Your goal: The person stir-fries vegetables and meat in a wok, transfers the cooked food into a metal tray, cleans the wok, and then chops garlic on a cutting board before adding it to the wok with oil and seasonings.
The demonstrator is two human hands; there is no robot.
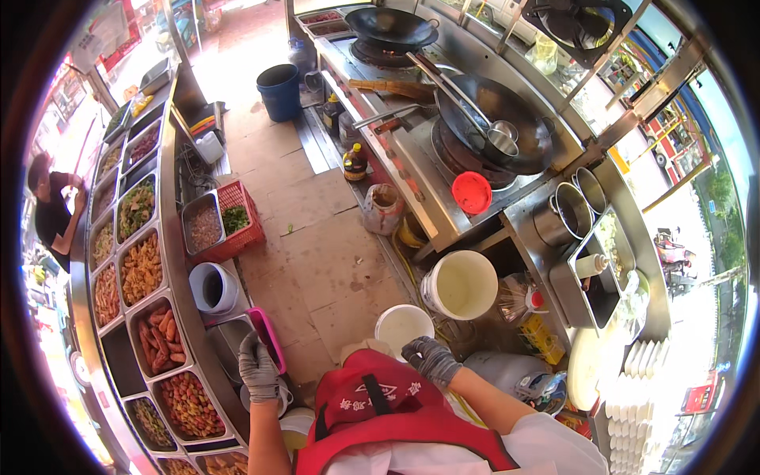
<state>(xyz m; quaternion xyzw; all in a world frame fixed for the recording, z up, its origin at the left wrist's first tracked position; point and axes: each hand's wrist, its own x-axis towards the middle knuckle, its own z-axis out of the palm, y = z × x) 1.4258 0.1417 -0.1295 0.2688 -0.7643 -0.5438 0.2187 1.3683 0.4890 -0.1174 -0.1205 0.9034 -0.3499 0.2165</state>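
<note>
My left hand (258, 369), in a grey knit glove, is raised with its fingers curled together. No object shows in it. Below it are a steel pan (230, 346) and a bright pink bin (268, 341). On the other side, my right hand (435, 359) wears a matching glove, its fingers bent inward and nothing visible in them. It overlaps the near rim of a small white bucket (405, 312) in this view; whether it touches the rim, I cannot tell. A larger white bucket (488, 287) with pale liquid stands just beyond. A red apron (380, 386) covers my front.
Food trays (141, 268) line the left counter, with a person (54, 202) behind it. On the right stove (409, 113), a wok (537, 142) holds two ladles (502, 139). A red crate (243, 234) and blue bin (279, 93) stand on the floor. A gas cylinder (496, 369) lies near my right arm.
</note>
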